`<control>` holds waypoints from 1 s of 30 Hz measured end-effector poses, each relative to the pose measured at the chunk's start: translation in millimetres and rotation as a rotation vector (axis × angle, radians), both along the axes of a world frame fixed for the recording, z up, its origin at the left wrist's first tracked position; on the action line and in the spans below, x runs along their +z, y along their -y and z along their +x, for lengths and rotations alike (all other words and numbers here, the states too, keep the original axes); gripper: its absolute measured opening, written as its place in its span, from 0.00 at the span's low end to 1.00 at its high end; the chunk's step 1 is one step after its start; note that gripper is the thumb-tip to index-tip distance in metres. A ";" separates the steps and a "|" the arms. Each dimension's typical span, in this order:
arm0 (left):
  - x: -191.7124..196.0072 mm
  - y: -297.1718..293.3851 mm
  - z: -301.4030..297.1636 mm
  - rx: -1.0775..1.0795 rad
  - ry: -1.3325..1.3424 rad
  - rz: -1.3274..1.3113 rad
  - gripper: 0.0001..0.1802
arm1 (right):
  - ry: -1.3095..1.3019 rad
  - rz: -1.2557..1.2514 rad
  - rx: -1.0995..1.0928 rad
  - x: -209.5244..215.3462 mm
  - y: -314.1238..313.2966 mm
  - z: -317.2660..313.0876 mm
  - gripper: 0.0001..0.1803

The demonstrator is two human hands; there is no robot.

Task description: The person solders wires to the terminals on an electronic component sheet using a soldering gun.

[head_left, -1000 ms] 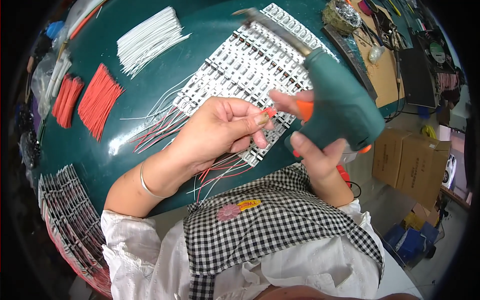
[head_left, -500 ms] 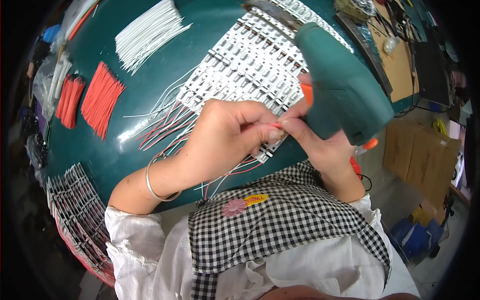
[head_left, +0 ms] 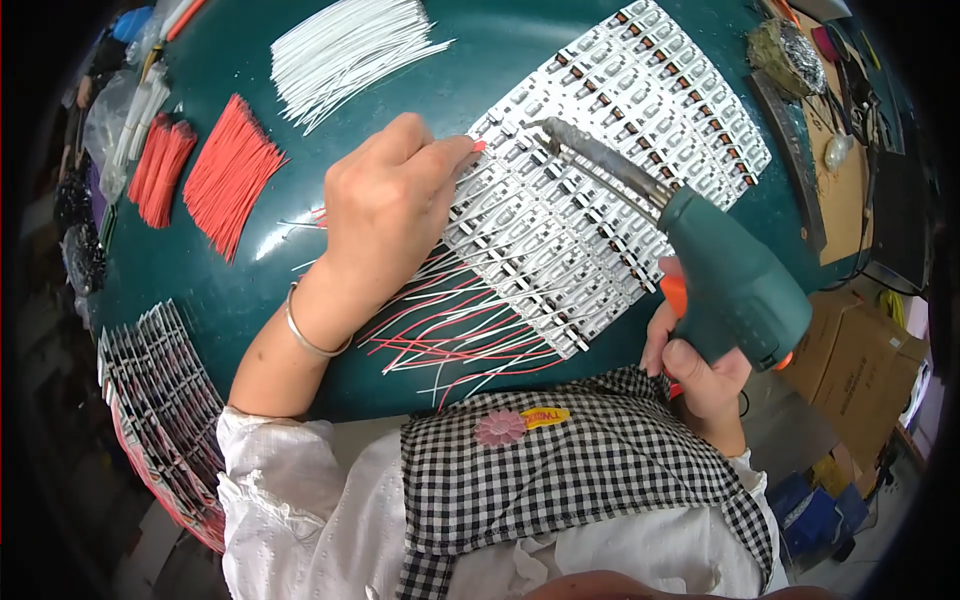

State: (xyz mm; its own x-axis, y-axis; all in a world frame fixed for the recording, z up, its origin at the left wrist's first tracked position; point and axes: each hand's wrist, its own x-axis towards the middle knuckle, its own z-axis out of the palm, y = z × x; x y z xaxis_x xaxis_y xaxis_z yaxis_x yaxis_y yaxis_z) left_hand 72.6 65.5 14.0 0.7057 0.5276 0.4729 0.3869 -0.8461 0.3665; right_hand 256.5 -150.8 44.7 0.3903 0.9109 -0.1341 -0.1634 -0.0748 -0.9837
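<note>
My left hand (head_left: 392, 195) is closed over the left edge of the white circuit board panel (head_left: 590, 150). A short bit of red wire (head_left: 479, 147) pokes out of its fingertips beside the panel's small parts; the rest of that wire is mostly hidden by the hand. My right hand (head_left: 700, 365) grips the handle of a green soldering gun (head_left: 740, 275) with an orange trigger. Its dark metal tip (head_left: 545, 133) is over the panel, a little right of the left fingertips. Red and white wires (head_left: 455, 335) trail from the panel's lower left side.
On the green table lie a fan of white wires (head_left: 350, 55), a fan of red wires (head_left: 230, 170) and a red bundle (head_left: 163, 170). Stacked wired boards (head_left: 160, 400) stand at the lower left. A dark metal bar (head_left: 790, 160) and a cardboard box (head_left: 855, 355) are at the right.
My hands have parted. The left hand has moved up and left with the red wire to the panel edge. The soldering gun has tilted and dropped lower, its tip now over the panel.
</note>
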 end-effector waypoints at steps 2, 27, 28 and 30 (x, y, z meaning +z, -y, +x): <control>-5.9 -0.4 2.5 0.015 0.008 -0.020 0.07 | 0.014 -0.086 0.074 -0.3 4.6 1.9 0.38; -12.2 -1.0 1.0 0.001 0.004 -0.082 0.07 | 0.203 -0.149 0.284 -15.3 -7.9 0.8 0.31; -11.3 -0.6 1.4 0.001 0.005 -0.082 0.07 | 0.203 -0.149 0.284 -16.0 -6.8 0.3 0.31; -9.3 0.3 2.0 0.002 0.003 -0.078 0.06 | 0.204 -0.114 0.248 -17.0 -4.2 -0.4 0.32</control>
